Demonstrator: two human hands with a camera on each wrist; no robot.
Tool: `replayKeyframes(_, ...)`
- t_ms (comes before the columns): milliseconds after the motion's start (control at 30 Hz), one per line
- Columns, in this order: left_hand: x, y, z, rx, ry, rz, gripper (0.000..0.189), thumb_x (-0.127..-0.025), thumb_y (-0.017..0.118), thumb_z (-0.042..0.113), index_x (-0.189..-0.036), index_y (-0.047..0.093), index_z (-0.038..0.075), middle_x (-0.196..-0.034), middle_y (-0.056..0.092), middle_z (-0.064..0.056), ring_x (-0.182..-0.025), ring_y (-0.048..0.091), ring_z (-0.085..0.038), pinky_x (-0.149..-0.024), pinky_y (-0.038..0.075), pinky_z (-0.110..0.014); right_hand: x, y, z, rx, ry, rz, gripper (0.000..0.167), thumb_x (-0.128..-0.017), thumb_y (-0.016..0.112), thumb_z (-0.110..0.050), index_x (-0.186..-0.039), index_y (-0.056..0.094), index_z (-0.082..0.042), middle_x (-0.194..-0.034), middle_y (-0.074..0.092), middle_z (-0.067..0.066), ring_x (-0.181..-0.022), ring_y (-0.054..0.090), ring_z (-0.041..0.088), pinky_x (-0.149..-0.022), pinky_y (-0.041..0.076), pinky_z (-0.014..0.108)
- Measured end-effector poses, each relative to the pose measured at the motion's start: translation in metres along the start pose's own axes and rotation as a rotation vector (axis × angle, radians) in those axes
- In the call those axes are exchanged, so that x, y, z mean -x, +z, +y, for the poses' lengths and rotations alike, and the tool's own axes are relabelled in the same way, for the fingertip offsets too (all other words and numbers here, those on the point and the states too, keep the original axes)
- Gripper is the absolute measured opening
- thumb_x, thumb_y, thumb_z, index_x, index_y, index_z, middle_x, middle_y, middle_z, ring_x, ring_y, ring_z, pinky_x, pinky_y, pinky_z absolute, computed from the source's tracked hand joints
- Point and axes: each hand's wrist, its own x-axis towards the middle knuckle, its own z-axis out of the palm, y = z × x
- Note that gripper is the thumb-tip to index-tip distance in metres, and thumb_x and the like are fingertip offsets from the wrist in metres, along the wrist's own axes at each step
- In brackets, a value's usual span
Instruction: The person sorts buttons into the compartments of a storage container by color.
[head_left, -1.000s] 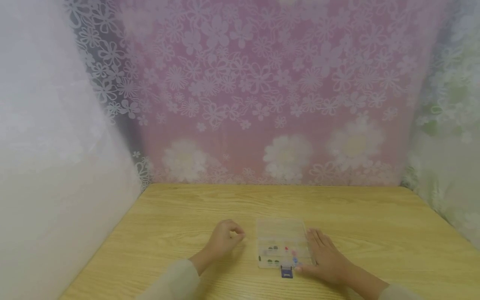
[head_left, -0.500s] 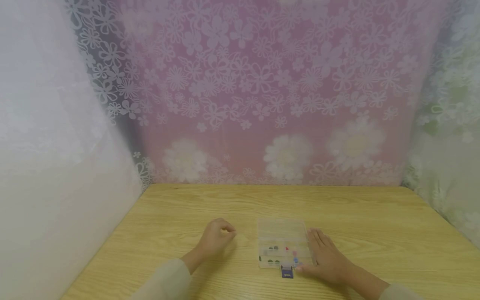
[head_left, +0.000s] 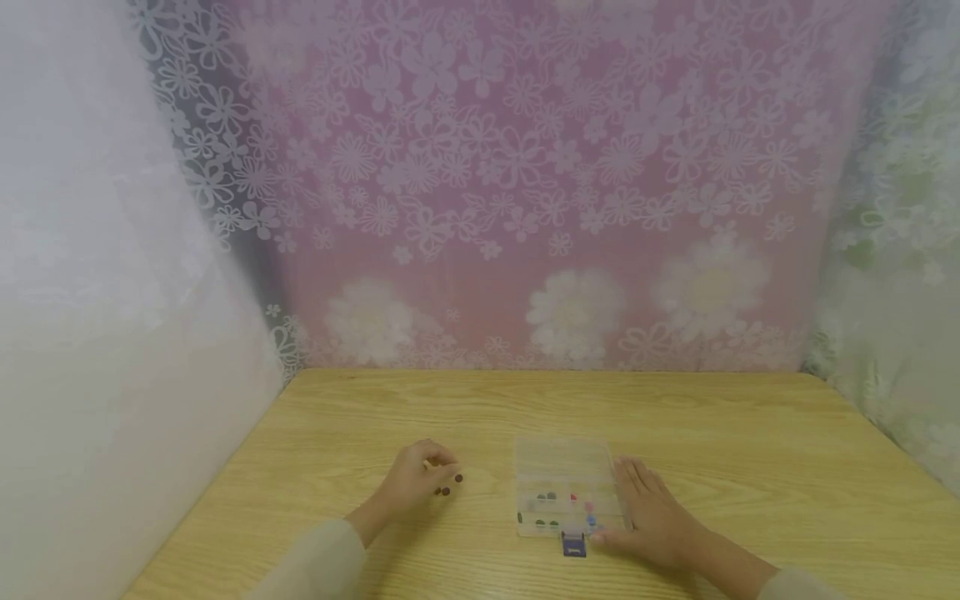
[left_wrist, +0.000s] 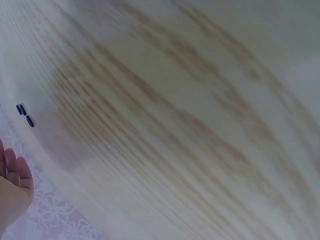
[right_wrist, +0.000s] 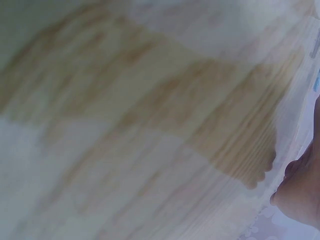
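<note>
My left hand (head_left: 416, 479), fingers bent and thumb near the index finger, hovers low over the table left of centre. By its thumb lie three small dark discs: one disc (head_left: 459, 478) at the fingertips, the others (head_left: 446, 492) just below. In the left wrist view the same discs (left_wrist: 30, 121) rest on the wood, apart from the curved fingers. A clear plastic compartment box (head_left: 562, 458) holds small green, red, pink and blue round pieces; a dark purple latch (head_left: 573, 545) juts from its front. My right hand (head_left: 660, 517) lies along its right side, fingers straight, thumb at the front corner.
The wood-grained table (head_left: 360, 417) runs back to a pink flowered curtain (head_left: 480, 208). Pale sheeting (head_left: 112, 292) hangs along the left side, and a green and white flowered sheet (head_left: 900, 292) along the right.
My left hand has drawn back leftward from beside the box, and the dark discs now show on the table by its thumb. My right hand and the box have stayed in place.
</note>
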Motion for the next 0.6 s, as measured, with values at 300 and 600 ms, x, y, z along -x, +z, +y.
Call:
replayKeyframes(300, 0.005, -0.004, -0.014, 0.026, 0.036, -0.06, 0.013, -0.088, 0.061, 0.014, -0.09, 0.067, 0.002, -0.091, 0.067, -0.009, -0.077, 0.058, -0.012, -0.067, 0.047, -0.017, -0.001, -0.001, 0.0, 0.006, 0.0, -0.01, 0.106, -0.078, 0.059, -0.063, -0.139, 0.022, 0.015, -0.145, 0.021, 0.036, -0.134, 0.019, 0.051, -0.105, 0.018, 0.065)
replayKeyframes(600, 0.007, -0.007, -0.024, 0.019, 0.017, -0.127, 0.007, -0.087, 0.061, 0.009, -0.089, 0.067, 0.004, -0.094, 0.067, -0.007, -0.092, 0.061, -0.023, -0.085, 0.052, -0.039, -0.001, -0.001, 0.0, 0.014, 0.003, -0.016, 0.106, -0.078, 0.058, -0.064, -0.139, 0.022, 0.015, -0.145, 0.021, 0.036, -0.134, 0.019, 0.051, -0.105, 0.018, 0.065)
